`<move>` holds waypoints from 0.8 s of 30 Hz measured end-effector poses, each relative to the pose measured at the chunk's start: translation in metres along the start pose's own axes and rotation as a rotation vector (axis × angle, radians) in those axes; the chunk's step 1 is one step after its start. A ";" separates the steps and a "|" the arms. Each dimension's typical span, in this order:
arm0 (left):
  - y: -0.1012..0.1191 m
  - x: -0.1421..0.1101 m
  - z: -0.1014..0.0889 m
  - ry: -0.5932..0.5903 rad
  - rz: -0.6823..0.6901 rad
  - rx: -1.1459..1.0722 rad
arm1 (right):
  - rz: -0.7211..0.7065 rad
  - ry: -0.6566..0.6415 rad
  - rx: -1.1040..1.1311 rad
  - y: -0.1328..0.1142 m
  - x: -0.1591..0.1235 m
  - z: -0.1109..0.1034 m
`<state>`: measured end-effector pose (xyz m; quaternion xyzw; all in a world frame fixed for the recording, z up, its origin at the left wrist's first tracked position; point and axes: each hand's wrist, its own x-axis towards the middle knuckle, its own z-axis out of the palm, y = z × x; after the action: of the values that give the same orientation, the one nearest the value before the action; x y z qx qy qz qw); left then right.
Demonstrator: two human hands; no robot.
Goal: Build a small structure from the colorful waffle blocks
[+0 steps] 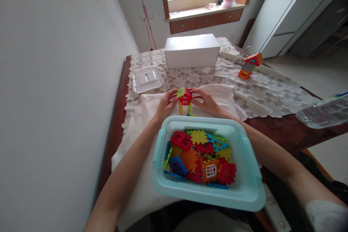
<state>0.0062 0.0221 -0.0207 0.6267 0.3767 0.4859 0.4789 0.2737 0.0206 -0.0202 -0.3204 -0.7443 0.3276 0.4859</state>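
Observation:
Both hands hold a small block model (184,96) of red, yellow and green interlocking plastic pieces, just above a white cloth (141,123). My left hand (166,103) grips its left side. My right hand (205,101) grips its right side. Yellow and green pieces (187,110) hang or stand under the model. In front of my hands sits a light blue plastic bin (244,188) with several loose coloured pieces (201,157) inside: red, orange, yellow and blue.
A white box (191,50) stands at the table's far side on a lace tablecloth (261,90). A clear lid (146,78) lies at the left, a small colourful block house (249,66) at the right, a clear plastic container (323,112) at the right edge. A wall is close on the left.

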 end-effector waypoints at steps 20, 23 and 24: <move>0.018 -0.006 0.003 0.048 0.044 0.148 | 0.041 -0.008 0.079 0.002 0.001 0.002; 0.018 -0.007 0.003 0.049 0.047 0.163 | 0.008 -0.016 0.030 -0.001 0.001 0.000; 0.018 -0.007 0.003 0.049 0.046 0.170 | -0.003 -0.020 0.014 -0.002 0.001 -0.001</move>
<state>0.0075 0.0105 -0.0054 0.6616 0.4135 0.4782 0.4032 0.2736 0.0205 -0.0176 -0.3126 -0.7474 0.3351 0.4810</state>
